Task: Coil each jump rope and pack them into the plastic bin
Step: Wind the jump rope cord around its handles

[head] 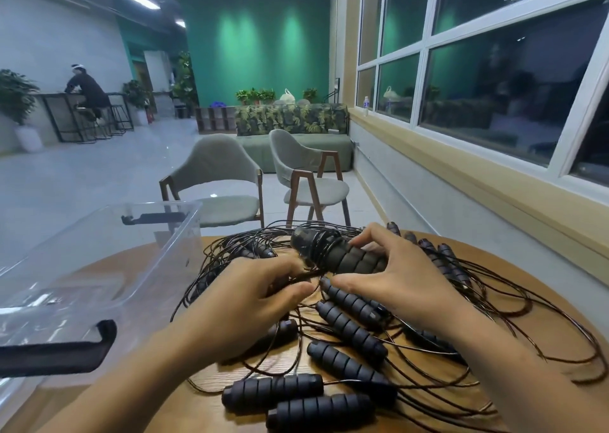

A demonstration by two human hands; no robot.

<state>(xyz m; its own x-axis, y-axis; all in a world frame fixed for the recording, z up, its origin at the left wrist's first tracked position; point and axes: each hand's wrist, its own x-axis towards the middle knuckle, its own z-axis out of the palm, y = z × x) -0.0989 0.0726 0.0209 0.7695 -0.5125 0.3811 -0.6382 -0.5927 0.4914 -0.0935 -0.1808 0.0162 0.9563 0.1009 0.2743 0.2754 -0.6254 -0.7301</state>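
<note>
1. While the right hand [395, 278] curls its fingers and thumb round a bundle of dark grey ribbed foam handles [342, 258], seemingly two laid side by side, the left hand [250, 297] pinches a thin dark-brown cord [308, 273] between thumb and forefinger, just beside the bundle's near end. Turns of cord wrap the bundle's far end.
2. The step looks like winding one rope's cord round its own handles, partway done. Next, the left hand should feed slack under light tension as the right turns the bundle. It must also draw this cord clear of the tangle beneath both hands without dragging its neighbours.
3. The finished bundle then goes into the clear rectangular plastic bin [158, 206], which stands just left of the left hand. No coiled rope shows inside it, so packing seems barely begun.
4. Counted: one bundle held and one bin. Of the loose ribbed handles [351, 330], six lie between the forearms, four sit in a row beyond and right of the right hand, and at least two lie beyond the left fingertips. The tangle likely hides more.
5. Everything rests on a round wooden tabletop [204, 416]. Two grey padded chairs [217, 169] stand well beyond the hands.
</note>
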